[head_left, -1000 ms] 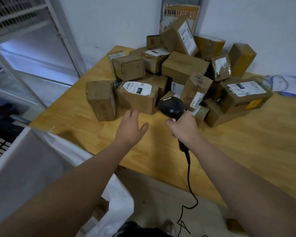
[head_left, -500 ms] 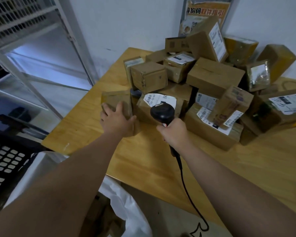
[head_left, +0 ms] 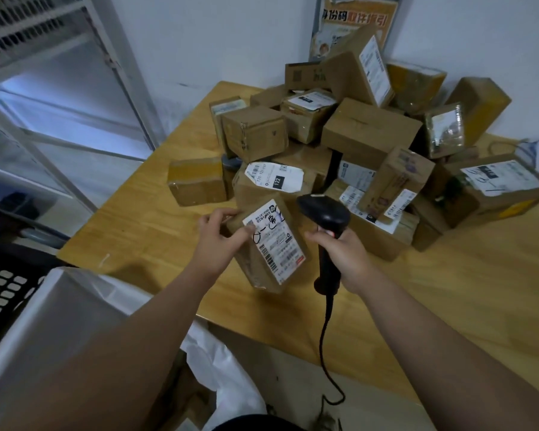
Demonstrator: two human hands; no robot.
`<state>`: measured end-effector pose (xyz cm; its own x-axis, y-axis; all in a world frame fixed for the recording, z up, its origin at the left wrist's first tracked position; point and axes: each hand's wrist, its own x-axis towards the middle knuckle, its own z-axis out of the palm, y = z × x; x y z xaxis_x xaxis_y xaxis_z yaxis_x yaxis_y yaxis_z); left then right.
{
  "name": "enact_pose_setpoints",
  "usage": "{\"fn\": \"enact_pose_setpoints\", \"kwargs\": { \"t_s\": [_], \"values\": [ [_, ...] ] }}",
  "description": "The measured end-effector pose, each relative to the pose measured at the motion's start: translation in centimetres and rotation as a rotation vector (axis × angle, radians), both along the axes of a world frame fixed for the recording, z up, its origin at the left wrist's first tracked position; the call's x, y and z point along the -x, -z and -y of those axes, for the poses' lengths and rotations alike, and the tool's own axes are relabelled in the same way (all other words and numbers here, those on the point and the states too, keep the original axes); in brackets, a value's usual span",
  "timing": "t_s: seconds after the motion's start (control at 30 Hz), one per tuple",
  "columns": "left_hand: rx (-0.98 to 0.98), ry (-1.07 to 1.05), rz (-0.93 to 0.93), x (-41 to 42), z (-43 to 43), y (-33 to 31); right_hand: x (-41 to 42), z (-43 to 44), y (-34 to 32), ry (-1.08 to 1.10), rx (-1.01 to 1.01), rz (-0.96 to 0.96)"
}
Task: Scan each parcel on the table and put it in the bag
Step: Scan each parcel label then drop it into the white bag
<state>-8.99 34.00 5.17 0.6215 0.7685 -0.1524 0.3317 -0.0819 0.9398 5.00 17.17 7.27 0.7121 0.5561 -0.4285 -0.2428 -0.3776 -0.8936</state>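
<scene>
Brown cardboard with a white shipping label (head_left: 274, 241) stuck on its upper face, the parcel (head_left: 262, 269) in hand hangs tilted just above the near part of the table (head_left: 448, 290), in front of the heap. The left hand (head_left: 221, 241) grasps it by its top left corner, thumb pressed near the label's edge, fingers behind. That hold seems chosen to keep the barcodes uncovered and turned up toward the reader. Just to its right, the black scanner (head_left: 324, 219) stands upright in the right hand (head_left: 343, 253), whose fingers are wrapped tight round the handle. Its head sits level with the parcel's top rather than over the barcodes, so the scan looks not yet made. Its cable (head_left: 325, 331) drops off the table edge, slack enough not to tug. Behind, the heap of other parcels (head_left: 367, 132) waits against the wall, many with labels showing. The white bag (head_left: 59, 306) gapes low on the left, beside the holding arm, a short drop away.
</scene>
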Motion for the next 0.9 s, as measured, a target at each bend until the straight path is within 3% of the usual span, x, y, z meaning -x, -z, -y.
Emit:
{"fn": "enact_pose_setpoints", "kwargs": {
  "t_s": [0.13,0.2,0.27,0.37,0.47,0.6,0.73,0.9],
  "values": [
    [0.287,-0.123,0.168,-3.1,3.0,0.3,0.1,4.4,0.8,0.168,-0.019,-0.282],
    [0.354,-0.078,0.184,-4.2,4.8,0.4,0.3,6.1,1.1,0.228,-0.116,-0.355],
    [0.368,0.037,0.098,-4.8,6.3,0.6,0.2,7.3,1.3,0.275,-0.163,-0.296],
    [0.317,0.179,-0.104,-5.5,7.2,0.2,-0.7,8.5,1.5,0.344,-0.066,-0.148],
    [0.227,0.239,-0.279,-5.5,7.6,0.2,-1.7,9.2,1.3,0.297,0.039,-0.071],
    [0.283,0.408,-0.422,-4.5,8.9,1.3,-2.5,9.4,1.6,0.258,0.087,0.011],
    [-0.023,0.509,-0.605,-4.6,9.3,2.8,-2.4,9.2,2.1,0.253,0.135,0.112],
    [0.035,0.620,-0.525,-5.9,9.0,1.9,-1.3,10.2,2.5,0.342,0.145,0.144]
  ]
}}
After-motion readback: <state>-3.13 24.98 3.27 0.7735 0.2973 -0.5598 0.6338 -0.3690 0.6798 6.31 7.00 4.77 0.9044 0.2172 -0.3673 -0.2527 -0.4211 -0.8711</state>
